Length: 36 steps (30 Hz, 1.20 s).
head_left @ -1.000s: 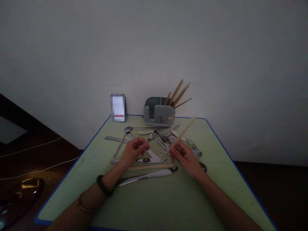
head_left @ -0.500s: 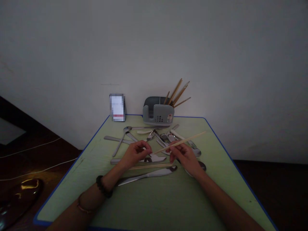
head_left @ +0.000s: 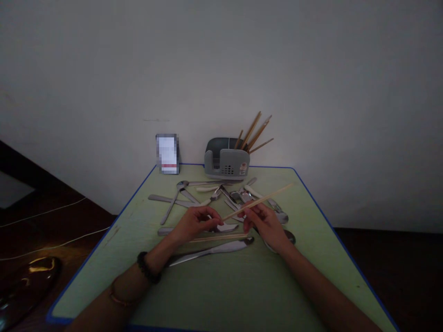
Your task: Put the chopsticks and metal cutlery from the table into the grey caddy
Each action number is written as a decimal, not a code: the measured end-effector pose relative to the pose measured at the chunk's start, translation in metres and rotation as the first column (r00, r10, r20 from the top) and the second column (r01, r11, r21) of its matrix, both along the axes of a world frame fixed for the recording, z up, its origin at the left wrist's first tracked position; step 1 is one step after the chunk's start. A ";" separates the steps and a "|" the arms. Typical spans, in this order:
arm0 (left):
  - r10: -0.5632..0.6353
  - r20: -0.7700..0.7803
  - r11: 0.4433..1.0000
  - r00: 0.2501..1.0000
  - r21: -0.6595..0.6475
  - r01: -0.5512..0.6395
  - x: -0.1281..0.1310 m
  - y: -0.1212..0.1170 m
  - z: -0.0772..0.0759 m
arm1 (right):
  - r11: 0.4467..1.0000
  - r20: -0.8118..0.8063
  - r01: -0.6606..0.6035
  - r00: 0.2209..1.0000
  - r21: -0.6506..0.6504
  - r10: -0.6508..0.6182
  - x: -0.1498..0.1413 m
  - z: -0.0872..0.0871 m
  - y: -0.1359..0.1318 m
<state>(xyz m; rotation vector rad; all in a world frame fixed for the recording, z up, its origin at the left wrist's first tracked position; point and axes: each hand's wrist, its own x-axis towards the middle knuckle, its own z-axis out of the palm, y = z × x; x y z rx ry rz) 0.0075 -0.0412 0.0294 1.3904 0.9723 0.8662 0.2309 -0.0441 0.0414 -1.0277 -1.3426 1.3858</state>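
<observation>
Pale wooden chopsticks (head_left: pixel 270 196) slant up to the right above the table, gripped between the thumb and fingers of my right hand (head_left: pixel 266 225). My left hand (head_left: pixel 201 223) has its thumb and fingertips pinched together at their lower left end. Beneath my hands lie more chopsticks (head_left: pixel 221 238), a table knife (head_left: pixel 218 250) and another knife (head_left: pixel 166 231), partly covered by my left hand. A fork (head_left: pixel 215 194) and a long-handled spoon (head_left: pixel 182 185) lie farther back. Beside my right wrist a dark spoon bowl (head_left: pixel 290 236) shows.
A grey cutlery holder (head_left: pixel 235 164) stands at the table's back edge, with several chopsticks (head_left: pixel 256 133) leaning out of its right side. A phone (head_left: pixel 168 154) with a blurred screen stands upright to its left. The pale green table (head_left: pixel 224 295) has a blue rim; a wall rises behind.
My left fingertips have shifted slightly right and down, onto the lower end of the chopsticks. My right hand still holds them in nearly the same place. The cutlery has not moved.
</observation>
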 end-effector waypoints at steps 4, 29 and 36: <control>0.032 0.020 0.999 0.999 0.026 -0.033 0.001 0.001 0.002 | 0.998 -0.071 0.000 0.997 -0.055 -0.004 0.000 -0.001 0.001; -0.019 -0.043 0.998 0.999 0.055 0.021 0.001 0.000 -0.005 | 0.988 -0.104 -0.071 0.993 -0.138 0.057 -0.001 0.000 0.001; -0.022 -0.027 1.000 0.999 0.013 0.022 0.001 0.001 -0.003 | 0.993 -0.134 0.041 0.989 -0.112 -0.056 0.003 0.006 0.003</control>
